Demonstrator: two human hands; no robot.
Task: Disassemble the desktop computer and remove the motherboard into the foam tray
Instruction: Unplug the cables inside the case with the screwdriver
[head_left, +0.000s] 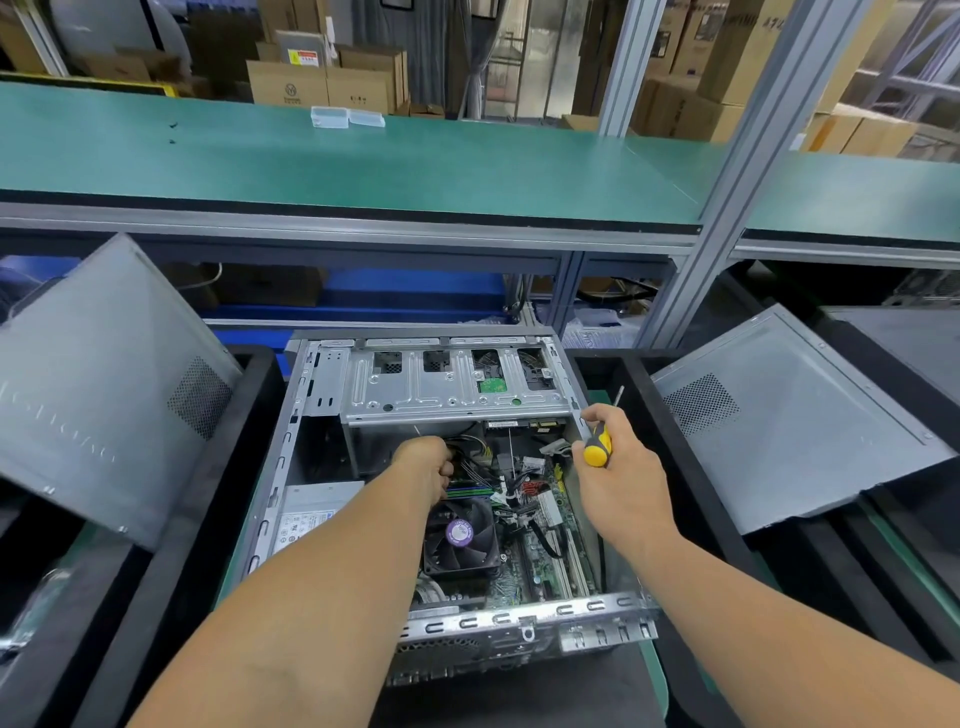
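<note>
The grey metal computer case (415, 467) lies open, its side cover off. The green motherboard (545, 545) sits inside, wires plugged in, so lots is left. The left hand (431, 465) curls around black wires (470, 447). The right hand (618, 467) grips a yellow-and-black screwdriver (597, 444). The labels are too blurry to read.

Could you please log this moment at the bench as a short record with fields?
case: desktop computer open, side panel off
motherboard: motherboard inside the case, not yet out
left hand: left hand reaches in by the cable bundle; grip hidden
right hand: right hand grips the yellow-handled screwdriver
fan: cooler fan mounted
</note>
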